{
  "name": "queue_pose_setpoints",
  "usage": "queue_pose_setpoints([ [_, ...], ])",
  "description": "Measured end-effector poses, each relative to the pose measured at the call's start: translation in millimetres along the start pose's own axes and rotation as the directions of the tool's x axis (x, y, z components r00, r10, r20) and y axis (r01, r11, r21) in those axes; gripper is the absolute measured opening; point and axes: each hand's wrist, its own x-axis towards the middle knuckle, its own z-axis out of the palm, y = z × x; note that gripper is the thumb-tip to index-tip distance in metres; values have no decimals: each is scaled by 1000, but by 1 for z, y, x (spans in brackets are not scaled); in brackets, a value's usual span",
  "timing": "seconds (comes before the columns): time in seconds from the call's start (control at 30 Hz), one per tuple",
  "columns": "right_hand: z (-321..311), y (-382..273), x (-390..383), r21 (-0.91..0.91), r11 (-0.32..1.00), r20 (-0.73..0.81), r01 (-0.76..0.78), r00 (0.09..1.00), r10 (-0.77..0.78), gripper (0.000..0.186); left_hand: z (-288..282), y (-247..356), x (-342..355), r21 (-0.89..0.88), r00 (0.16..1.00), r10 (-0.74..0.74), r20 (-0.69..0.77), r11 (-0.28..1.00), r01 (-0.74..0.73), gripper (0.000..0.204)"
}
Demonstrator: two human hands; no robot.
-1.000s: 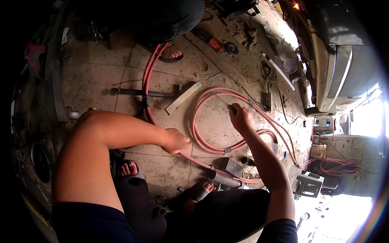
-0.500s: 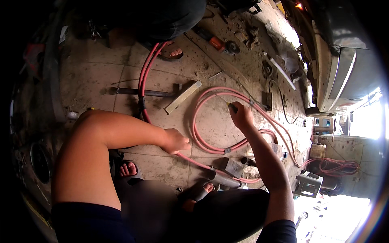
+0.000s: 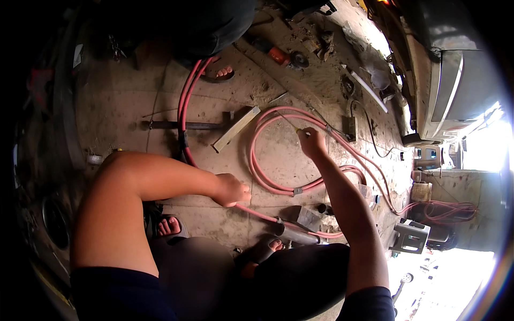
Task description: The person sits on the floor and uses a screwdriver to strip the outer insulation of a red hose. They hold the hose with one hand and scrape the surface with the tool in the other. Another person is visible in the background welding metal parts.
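My left hand (image 3: pixel 231 190) is closed round a red hose (image 3: pixel 256 214) low over the tiled floor; the hose runs on both sides of the fist. My right hand (image 3: pixel 312 143) grips a screwdriver (image 3: pixel 289 123) with a thin shaft and a yellow collar, its tip pointing up and left. Most of its handle is hidden in the fingers. Under that hand lies a loop of doubled red hose (image 3: pixel 253 155), bound with dark tape (image 3: pixel 297 190). Another doubled stretch of hose (image 3: pixel 182 109) runs from my left hand toward a co-worker (image 3: pixel 211 27) at the top.
A wooden block (image 3: pixel 235 129) lies across a dark metal bar (image 3: pixel 187 125). Farther off are an orange angle grinder (image 3: pixel 278 55) and a white tube (image 3: pixel 368 91). At right stand a grey stool (image 3: pixel 411 237) and a vehicle (image 3: pixel 463 96). A dark pipe (image 3: pixel 300 235) lies near my foot.
The whole view has shifted slightly. More of the screwdriver's shaft shows beyond my right hand. My left hand keeps its grip on the hose.
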Motion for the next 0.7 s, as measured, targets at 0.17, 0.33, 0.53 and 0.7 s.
queue_pose_setpoints([
  [0.17,-23,8,-4,98,992,-76,80,994,-73,39,-2,6,-10,-24,996,-60,61,998,61,20],
  [0.33,-44,36,-7,115,993,-86,15,996,-5,37,3,4,-12,7,994,-52,94,999,52,19],
  [0.53,-71,74,-25,-166,985,60,44,998,-35,36,-6,8,6,47,998,-30,61,999,28,19],
  [0.7,-96,89,-44,-347,938,237,-18,966,106,38,-11,13,14,55,994,-56,89,997,51,20],
])
